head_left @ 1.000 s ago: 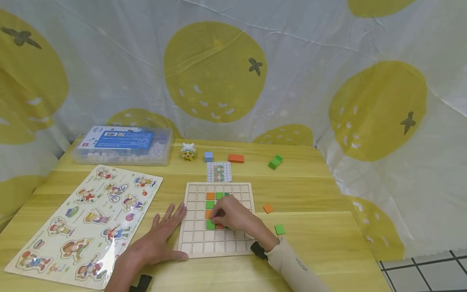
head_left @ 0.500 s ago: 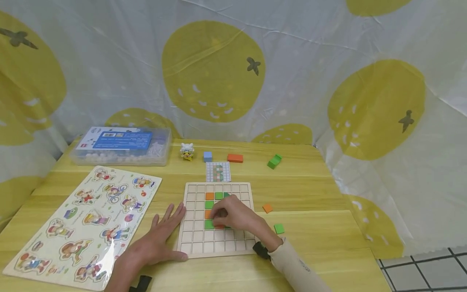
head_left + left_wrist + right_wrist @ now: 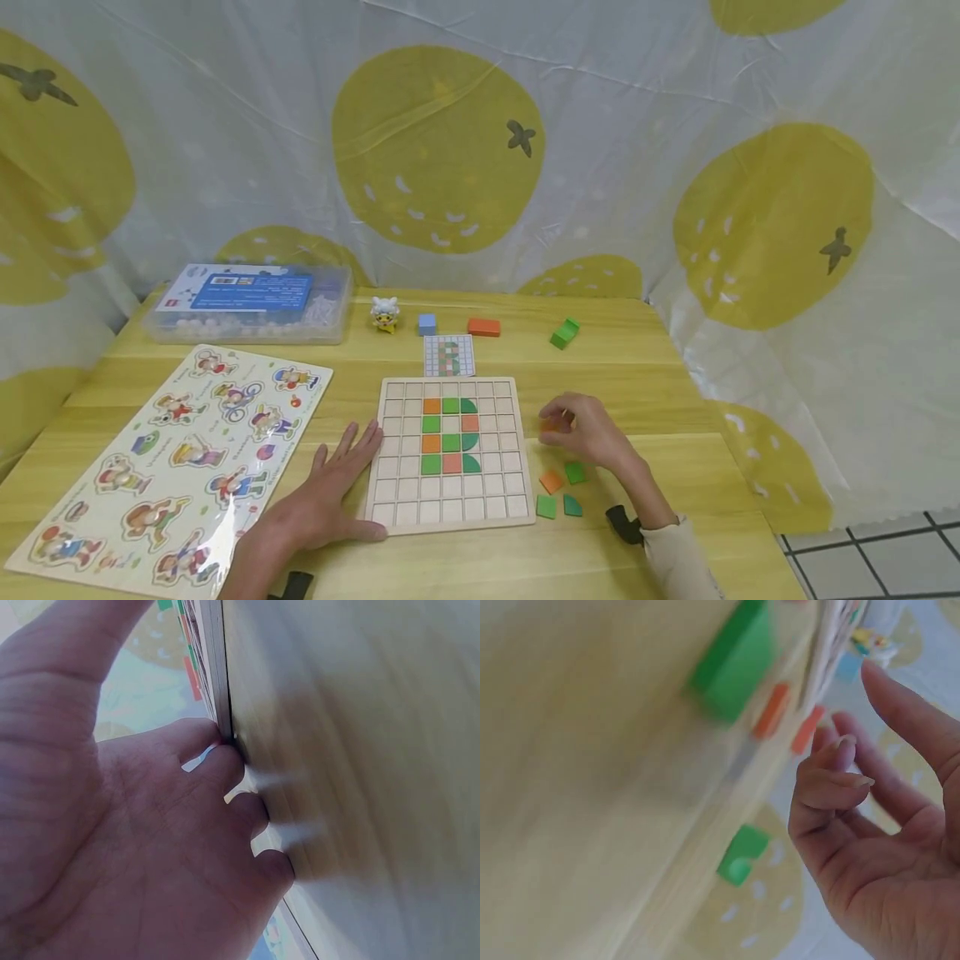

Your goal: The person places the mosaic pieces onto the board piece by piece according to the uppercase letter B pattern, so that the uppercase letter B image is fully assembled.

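In the head view, a wooden grid board (image 3: 450,513) bears orange, green and pink square tiles with dark green quarter-round ones in its middle columns. My left hand (image 3: 326,500) lies flat with fingers spread, its fingertips and thumb at the board's left edge. In the left wrist view, the fingertips meet the table along that edge. To the right of the board, my right hand (image 3: 588,429) hovers with loosely bent fingers over an orange tile (image 3: 771,711). In the right wrist view, the thumb stands apart from the fingers and nothing is between them.
Loose tiles lie nearer me: an orange one (image 3: 551,481), green squares (image 3: 547,506) and a dark green quarter-round (image 3: 573,505). Behind the board are a pattern card (image 3: 449,356), blue block (image 3: 427,324), red block (image 3: 483,327), green block (image 3: 565,333) and figurine (image 3: 386,315). A picture puzzle (image 3: 172,467) and plastic box (image 3: 251,304) stand left.
My right hand has moved off the board to the right, over the loose orange tile, uncovering the tiles on the grid and those by its forearm. The left hand stays put.
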Demonstrator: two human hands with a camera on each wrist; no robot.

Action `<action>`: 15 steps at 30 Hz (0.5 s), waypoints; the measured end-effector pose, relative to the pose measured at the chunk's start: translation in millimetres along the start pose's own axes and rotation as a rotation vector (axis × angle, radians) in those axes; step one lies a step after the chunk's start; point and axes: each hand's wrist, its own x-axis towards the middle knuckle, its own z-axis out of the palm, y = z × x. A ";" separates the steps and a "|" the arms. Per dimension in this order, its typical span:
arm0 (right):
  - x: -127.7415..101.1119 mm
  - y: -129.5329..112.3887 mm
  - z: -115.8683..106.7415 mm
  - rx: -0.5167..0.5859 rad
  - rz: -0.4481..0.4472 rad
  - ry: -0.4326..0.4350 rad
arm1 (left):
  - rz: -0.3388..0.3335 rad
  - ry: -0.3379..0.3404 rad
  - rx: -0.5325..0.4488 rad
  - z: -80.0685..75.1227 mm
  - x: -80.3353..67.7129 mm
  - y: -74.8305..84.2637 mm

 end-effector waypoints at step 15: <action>-3.4 16.2 3.1 -0.020 0.187 0.044 | 0.009 0.005 0.005 -0.4 -1.0 1.6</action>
